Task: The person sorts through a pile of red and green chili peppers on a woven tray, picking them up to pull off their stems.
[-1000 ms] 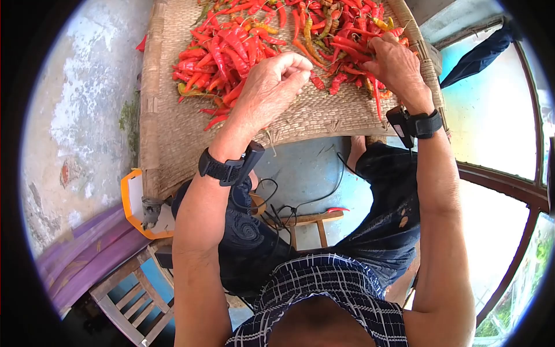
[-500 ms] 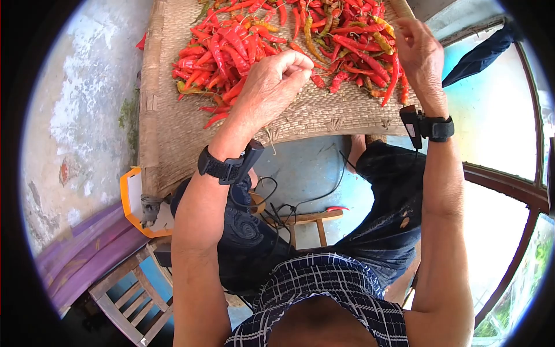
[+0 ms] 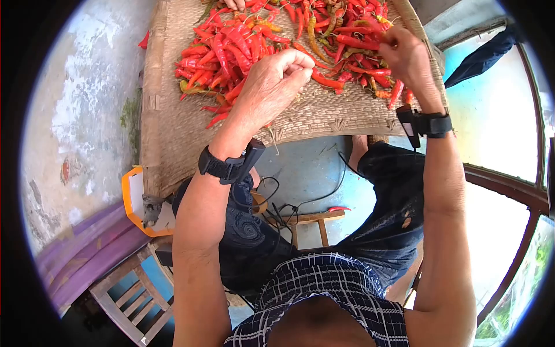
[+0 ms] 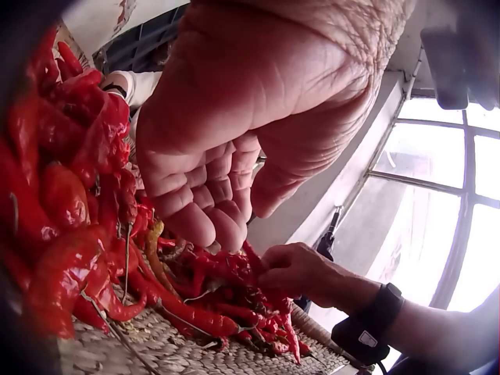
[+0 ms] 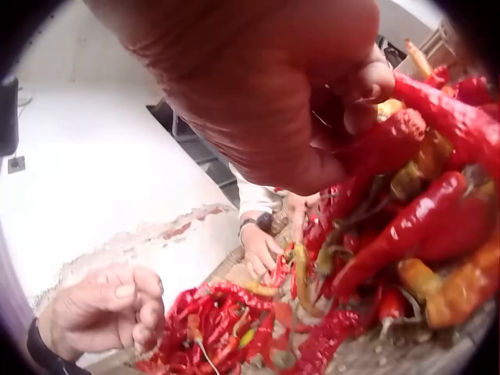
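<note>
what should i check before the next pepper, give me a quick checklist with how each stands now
1. left hand empty: ok, fingers loosely curled around nothing
2. right hand on a pepper: ok, it pinches a red pepper
3. no other hand at the peppers: not ok, another person's hand is at the far side
4. peppers all red: not ok, yellowish peppers lie among them
5. all peppers on the mat: not ok, a stray pepper lies below, by the stool
6. undersides sound: cannot tell, they are hidden
</note>
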